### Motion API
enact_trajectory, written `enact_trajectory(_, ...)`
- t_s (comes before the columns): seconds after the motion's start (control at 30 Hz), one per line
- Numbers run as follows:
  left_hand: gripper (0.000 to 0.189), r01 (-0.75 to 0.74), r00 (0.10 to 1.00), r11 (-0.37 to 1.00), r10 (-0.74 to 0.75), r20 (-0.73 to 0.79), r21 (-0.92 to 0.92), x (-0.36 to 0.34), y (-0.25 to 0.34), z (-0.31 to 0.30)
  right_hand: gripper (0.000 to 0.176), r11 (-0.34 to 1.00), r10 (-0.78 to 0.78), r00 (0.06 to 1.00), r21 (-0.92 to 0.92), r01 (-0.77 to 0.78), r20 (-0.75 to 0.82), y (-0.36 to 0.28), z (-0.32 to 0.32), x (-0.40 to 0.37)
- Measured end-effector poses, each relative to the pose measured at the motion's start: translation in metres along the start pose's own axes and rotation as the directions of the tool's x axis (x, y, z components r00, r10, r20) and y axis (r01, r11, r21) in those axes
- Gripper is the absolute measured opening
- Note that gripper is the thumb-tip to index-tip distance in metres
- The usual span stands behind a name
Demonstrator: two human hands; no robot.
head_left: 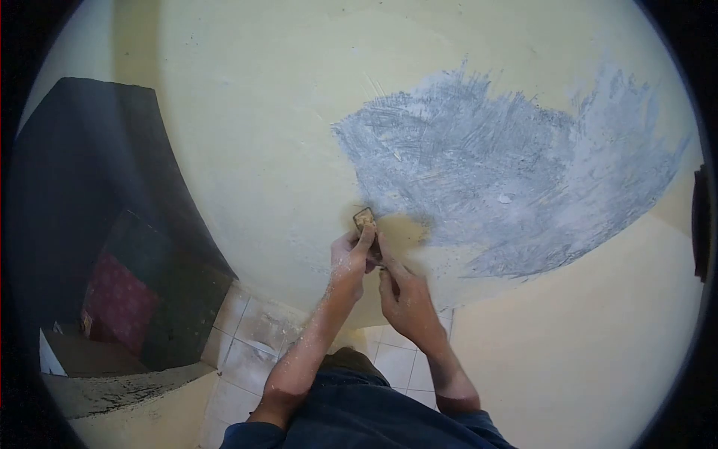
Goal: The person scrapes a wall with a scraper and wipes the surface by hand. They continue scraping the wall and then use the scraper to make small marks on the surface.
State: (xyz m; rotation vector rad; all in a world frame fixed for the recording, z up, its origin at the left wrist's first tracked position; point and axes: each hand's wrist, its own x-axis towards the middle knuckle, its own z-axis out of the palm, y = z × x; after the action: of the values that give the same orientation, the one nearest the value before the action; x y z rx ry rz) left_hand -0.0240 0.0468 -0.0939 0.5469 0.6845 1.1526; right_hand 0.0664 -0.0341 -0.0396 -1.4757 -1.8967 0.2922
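Both of my hands meet on a small scraper with a flat, rectangular end and a dark handle, held against the wall. My left hand is closed on it, the thumb lying up along the tool near its flat end. My right hand grips its lower part, the index finger stretched along the handle; the fingers hide much of the handle. Just above and to the right is a large grey-blue scraped patch with rough, streaky edges. Around it the wall keeps its pale yellow paint. Pale dust and flakes cling to my forearms.
White floor tiles with dust on them lie below, around my dark blue clothing. To the left is a dark opening with a red patterned panel and a ledge. A dark object stands at the right edge.
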Motion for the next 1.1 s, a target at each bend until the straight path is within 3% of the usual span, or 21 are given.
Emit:
enact_trajectory(0.1, 0.035, -0.109, 0.993, 0.994, 0.108, 0.052, 0.007, 0.001, -0.001, -0.007, 0.047, 0.927, 0.270, 0.961, 0.252, -0.277, 0.063, 0.009, 0.020, -0.003)
enact_trajectory(0.2, 0.037, -0.091, 0.996, 0.993, 0.092, -0.009, 0.070, 0.005, 0.000, -0.012, 0.036, 0.797, 0.433, 0.871, 0.354, -0.490, 0.231, 0.001, 0.020, 0.008)
enact_trajectory(0.4, 0.036, -0.109, 0.993, 0.993, 0.111, -0.040, 0.042, 0.009, 0.008, -0.002, 0.022, 0.982, 0.157, 0.987, -0.096, -0.160, -0.038, 0.014, 0.032, 0.022)
enact_trajectory(0.6, 0.036, -0.035, 0.999, 0.999, 0.035, 0.000, 0.011, -0.001, 0.010, 0.000, 0.022, 0.940, 0.339, 0.939, -0.058, -0.336, 0.059, 0.000, 0.027, 0.017)
enact_trajectory(0.8, 0.036, -0.060, 0.997, 0.996, 0.057, 0.055, 0.061, -0.001, 0.009, -0.005, 0.023, 0.954, 0.298, 0.954, 0.037, -0.299, 0.032, 0.009, 0.035, 0.017)
enact_trajectory(0.9, 0.036, -0.078, 0.993, 0.994, 0.071, 0.094, 0.073, 0.006, -0.001, -0.013, 0.017, 0.905, 0.415, 0.907, 0.070, -0.419, 0.067, 0.001, 0.027, 0.014)
enact_trajectory(1.1, 0.036, -0.075, 0.993, 0.997, 0.073, 0.095, 0.017, 0.004, -0.007, -0.008, 0.012, 0.966, 0.242, 0.970, -0.104, -0.238, 0.028, 0.011, 0.018, -0.003)
